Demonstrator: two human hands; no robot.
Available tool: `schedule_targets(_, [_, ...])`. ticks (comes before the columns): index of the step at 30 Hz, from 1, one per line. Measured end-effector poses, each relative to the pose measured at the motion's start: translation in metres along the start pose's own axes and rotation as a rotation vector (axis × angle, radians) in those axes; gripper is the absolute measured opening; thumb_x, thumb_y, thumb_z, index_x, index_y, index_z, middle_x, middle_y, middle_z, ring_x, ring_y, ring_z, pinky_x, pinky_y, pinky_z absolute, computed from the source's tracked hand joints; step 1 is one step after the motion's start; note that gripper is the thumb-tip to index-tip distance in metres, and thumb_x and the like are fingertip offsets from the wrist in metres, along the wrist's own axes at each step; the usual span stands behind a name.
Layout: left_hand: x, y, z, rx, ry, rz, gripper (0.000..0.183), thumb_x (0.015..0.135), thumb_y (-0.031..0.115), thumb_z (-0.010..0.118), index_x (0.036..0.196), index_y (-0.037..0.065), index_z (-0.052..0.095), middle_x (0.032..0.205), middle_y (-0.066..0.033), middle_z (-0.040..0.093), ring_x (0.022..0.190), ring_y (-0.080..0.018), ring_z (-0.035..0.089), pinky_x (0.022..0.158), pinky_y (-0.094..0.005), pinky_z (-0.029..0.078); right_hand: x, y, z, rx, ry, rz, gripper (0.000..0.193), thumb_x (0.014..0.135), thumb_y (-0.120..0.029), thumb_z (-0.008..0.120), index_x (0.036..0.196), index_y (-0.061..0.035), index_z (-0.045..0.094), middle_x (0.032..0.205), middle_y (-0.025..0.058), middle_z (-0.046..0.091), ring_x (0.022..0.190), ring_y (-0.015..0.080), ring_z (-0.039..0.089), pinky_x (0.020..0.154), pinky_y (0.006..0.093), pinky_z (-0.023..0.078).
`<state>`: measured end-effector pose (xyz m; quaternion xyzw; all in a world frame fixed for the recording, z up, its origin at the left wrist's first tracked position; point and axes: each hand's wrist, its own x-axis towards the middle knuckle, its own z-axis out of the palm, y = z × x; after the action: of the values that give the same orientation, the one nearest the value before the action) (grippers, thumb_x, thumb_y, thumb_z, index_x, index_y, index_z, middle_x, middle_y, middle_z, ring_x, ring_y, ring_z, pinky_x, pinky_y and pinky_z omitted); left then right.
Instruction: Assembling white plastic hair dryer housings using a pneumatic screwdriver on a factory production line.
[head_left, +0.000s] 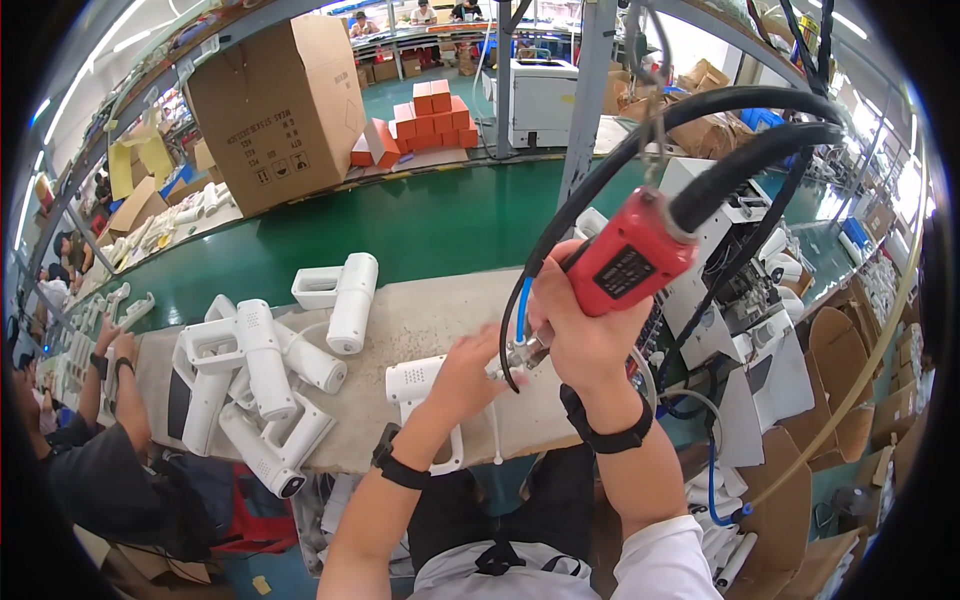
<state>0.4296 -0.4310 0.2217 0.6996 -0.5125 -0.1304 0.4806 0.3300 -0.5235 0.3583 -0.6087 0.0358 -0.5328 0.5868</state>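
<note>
A long grey desk (430, 320) runs across the view, its far edge against a green floor (440, 220) where a large cardboard box (275, 105) stands with a stack of orange boxes (425, 115) beside it. Toward the left end of the desk lies a heap of white plastic gun-shaped housings (255, 385), with one more housing (340, 295) alone near the far edge. At the near edge, in front of the person, a white housing (420, 385) lies with its handle hanging over the edge. The left hand (470, 370) rests closed over the right end of this housing, pressing it to the desk. The right hand (585, 320) is wrapped tight around a red powered screwdriver (625, 255), which hangs from thick black hoses (720, 130); its metal tip (525, 352) points down at the housing just beside the left hand's fingers. At the left end of the desk another person's hands (112, 345) are among white parts.
</note>
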Motion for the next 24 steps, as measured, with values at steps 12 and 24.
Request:
schedule_targets(12, [0.018,-0.013,0.003,0.755,-0.377,-0.367,0.074,0.065,0.06,0.072,0.112,0.005,0.061,0.104,-0.0087,0.063,0.101,-0.0256,0.061,0.084,-0.0409,0.046,0.006,0.076,0.001,-0.14,0.019,0.031,0.011,0.085,-0.006,0.068,0.087,0.0009,0.06,0.063,0.0022,0.058,0.049,0.0079,0.053,0.045,0.0217,0.042])
schedule_targets(24, [0.014,-0.024,0.012,0.777,-0.385,-0.306,0.049,0.075,0.054,0.066,0.093,0.01,0.073,0.102,-0.0092,0.063,0.104,-0.023,0.058,0.089,-0.0385,0.041,0.0,0.109,0.005,-0.229,-0.007,0.16,0.015,0.087,-0.012,0.069,0.079,-0.0028,0.059,0.065,-0.001,0.058,0.05,0.0057,0.052,0.045,0.0214,0.039])
